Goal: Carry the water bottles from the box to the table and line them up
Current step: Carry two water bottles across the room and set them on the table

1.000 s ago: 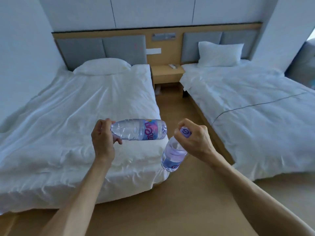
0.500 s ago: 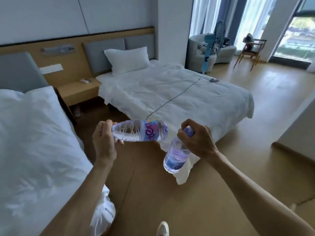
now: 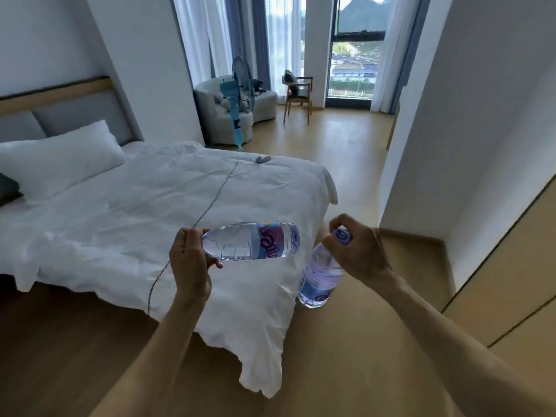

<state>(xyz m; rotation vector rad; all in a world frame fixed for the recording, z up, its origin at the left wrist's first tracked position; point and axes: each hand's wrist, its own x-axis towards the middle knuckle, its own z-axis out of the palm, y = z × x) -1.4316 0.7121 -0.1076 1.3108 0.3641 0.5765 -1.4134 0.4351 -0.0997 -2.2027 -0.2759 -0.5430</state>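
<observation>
Mid-carry here: left hand [image 3: 188, 263] grips one water bottle [image 3: 251, 241] sideways by its neck, right hand [image 3: 356, 251] dangles the other bottle [image 3: 320, 281] by its cap, near the bed [image 3: 120, 206], and no table in view yet, so finding it comes next.

White bed [image 3: 126, 212], blue fan [image 3: 237, 103], wooden chair [image 3: 298, 94].

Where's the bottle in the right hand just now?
In the head view, the right hand grips the upright bottle by its neck, right of centre, hanging over the wooden floor just off the bed's foot corner.
</observation>
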